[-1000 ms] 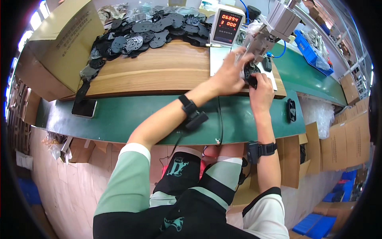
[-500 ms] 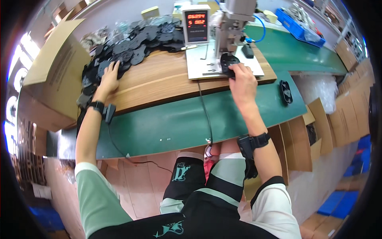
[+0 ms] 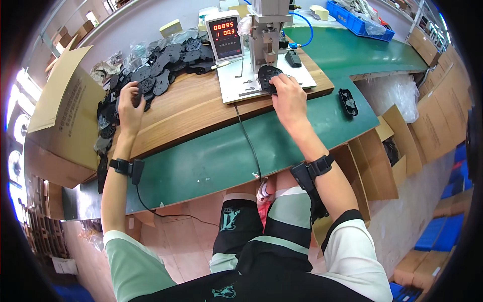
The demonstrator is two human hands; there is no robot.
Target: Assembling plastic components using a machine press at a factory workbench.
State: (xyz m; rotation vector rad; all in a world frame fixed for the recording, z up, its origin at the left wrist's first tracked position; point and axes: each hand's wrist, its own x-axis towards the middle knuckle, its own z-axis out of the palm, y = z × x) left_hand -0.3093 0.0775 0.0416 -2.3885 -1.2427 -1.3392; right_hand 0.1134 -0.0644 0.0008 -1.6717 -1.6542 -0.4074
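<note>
With its fingers curled, my left hand (image 3: 130, 109) grips a dark plastic piece, mostly hidden, at the near side of a heap of flat black plastic parts (image 3: 160, 65). My right hand (image 3: 290, 101) pinches the near right edge of a rounded black plastic part (image 3: 268, 79). That part is tilted up just in front of the metal column of a bench press (image 3: 265, 38), over its white base plate (image 3: 229, 86). A counter box (image 3: 226, 35) with red digits stands left of the column.
A wooden board (image 3: 176, 108) carries the press on a green bench (image 3: 201, 168). An open carton (image 3: 63, 116) stands at left. A black oval part (image 3: 348, 102) lies at right, near open cartons (image 3: 372, 163). A blue crate (image 3: 362, 22) sits at the far right. A cable (image 3: 247, 136) crosses the bench edge.
My left hand has closed on a piece and lifted slightly from the heap. My right hand has tilted its part up off the press base. The counter's digits differ, and the view has shifted.
</note>
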